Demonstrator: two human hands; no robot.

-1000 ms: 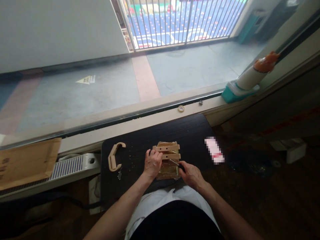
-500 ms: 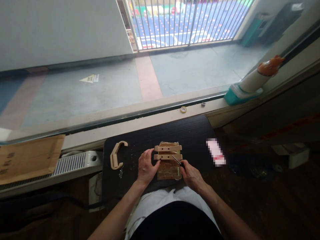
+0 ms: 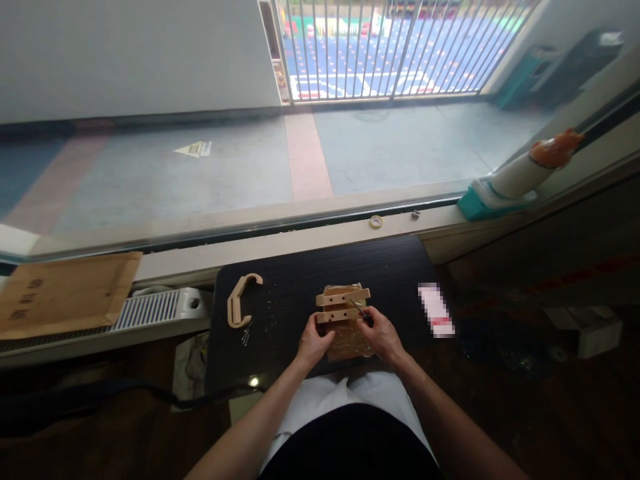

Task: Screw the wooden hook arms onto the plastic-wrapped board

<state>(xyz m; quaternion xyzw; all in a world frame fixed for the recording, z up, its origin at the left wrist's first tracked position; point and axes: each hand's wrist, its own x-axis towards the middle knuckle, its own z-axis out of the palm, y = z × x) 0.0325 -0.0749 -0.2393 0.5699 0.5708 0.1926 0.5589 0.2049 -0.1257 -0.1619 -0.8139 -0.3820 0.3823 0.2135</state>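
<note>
My left hand [image 3: 315,341] is closed on the left end of the nearer wooden bar [image 3: 337,316], thumb on the near side. A second wooden bar [image 3: 335,299] lies just beyond it, slightly tilted against it. Both bars have dark holes and rest on a brown block in shiny clear wrapping [image 3: 345,343]. My right hand [image 3: 383,337] grips a slim screwdriver [image 3: 359,309] by its dark handle, the thin shaft pointing up-left over the bars. Whether its tip touches wood I cannot tell. To the left lie a hook-shaped wooden piece [image 3: 235,307] and several screws [image 3: 246,335].
The dark table [image 3: 300,273] stands against a window ledge [image 3: 320,235] holding a tape roll [image 3: 376,222] and a small grey object [image 3: 415,214]. A pixelated pink-white item [image 3: 436,310] lies at the table's right edge. A cardboard piece [image 3: 70,293] covers part of the radiator [image 3: 155,317].
The far bar has tilted, its right end swinging away from me. My right hand has moved inward and up, nearer the bars. The whole view has shifted slightly.
</note>
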